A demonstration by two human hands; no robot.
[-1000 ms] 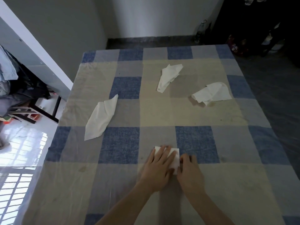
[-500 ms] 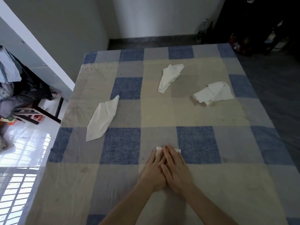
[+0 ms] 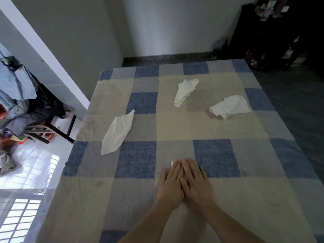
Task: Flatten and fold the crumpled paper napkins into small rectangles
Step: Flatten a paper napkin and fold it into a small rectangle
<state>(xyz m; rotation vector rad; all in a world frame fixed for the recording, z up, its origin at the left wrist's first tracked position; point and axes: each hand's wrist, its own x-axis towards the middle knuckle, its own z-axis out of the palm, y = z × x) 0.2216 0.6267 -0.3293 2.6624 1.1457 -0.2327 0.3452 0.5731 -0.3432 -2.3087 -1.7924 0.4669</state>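
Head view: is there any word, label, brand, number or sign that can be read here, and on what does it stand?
None can be read.
The napkins and the checked cloth carry no print.
The dark shelf at far right holds pale tags, too small and blurred to read.
The clutter on the chair at left shows no legible text.

Only the person's two forearms and hands show, coming in from the bottom edge of the head view. Both forearms are bare as far as the frame reaches: no sleeve, cuff, watch or bracelet shows on either. The left hand (image 3: 169, 187) and the right hand (image 3: 198, 185) are bare too, without gloves or rings, with slender fingers and short nails, though the picture is too soft to tell finer marks.
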